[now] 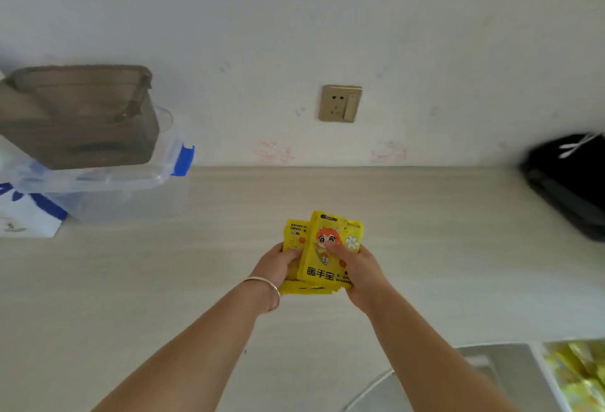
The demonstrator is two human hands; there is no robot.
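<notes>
Two bare forearms reach in from the bottom edge, and low on the right, below the table edge, a white-rimmed container (541,375) holds blurred yellow packets. A thin metal bangle (270,290) circles the left wrist.

Further out, both hands meet over the pale wood-grain table (163,280), holding a stack of yellow hand warmer packets (296,238) between them, roughly at the table's middle. The left hand (278,264) grips the stack from its left side, thumb curled over a packet's face. The right hand (360,267) grips it from the right, a finger laid across the top packet (322,275), near the printed cartoon girl with orange hair. The packets are fanned slightly and not squared up; whether their lower edge touches the table cannot be told.

Well apart on the left, a clear plastic storage box (131,189) with a blue latch (184,160) stands against the wall, a brown bag (82,123) sitting on its lid and a white-and-blue bag (29,215) just in front. At the far right edge lies a black bag (569,182). Behind the table, a beige wall socket (340,103) is set in the white wall (294,18), with faint pink flower marks (275,151) below it.
</notes>
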